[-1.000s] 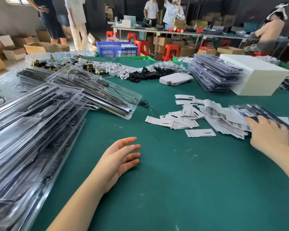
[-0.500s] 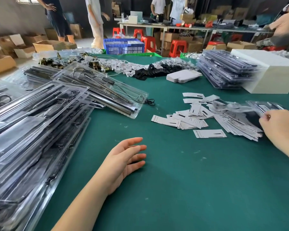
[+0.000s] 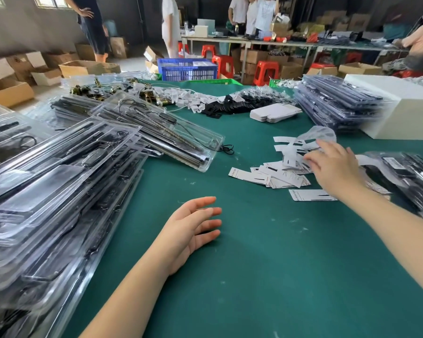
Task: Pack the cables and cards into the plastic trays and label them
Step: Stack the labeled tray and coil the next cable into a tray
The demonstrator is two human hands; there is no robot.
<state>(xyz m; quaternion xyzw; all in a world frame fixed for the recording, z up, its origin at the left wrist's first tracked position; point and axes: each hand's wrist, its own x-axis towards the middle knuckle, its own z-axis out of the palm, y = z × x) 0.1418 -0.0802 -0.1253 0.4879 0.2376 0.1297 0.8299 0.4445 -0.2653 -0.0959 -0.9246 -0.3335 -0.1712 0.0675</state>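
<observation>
The loose white cards lie scattered directly beneath and just left of the right hand, their long axes running mostly left to right. That hand hovers over them, fingers spread, gripping nothing. The left hand rests relaxed on the green table, well nearer the body, so the right is better placed.

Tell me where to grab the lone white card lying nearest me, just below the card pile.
Take the lone card by its left short end, coming from the left. It lies flat on the green table, and that end is bare and clear of the pile, whereas the right forearm crosses its other end. Pinch thumb-over-edge, probably after sliding it.
</observation>
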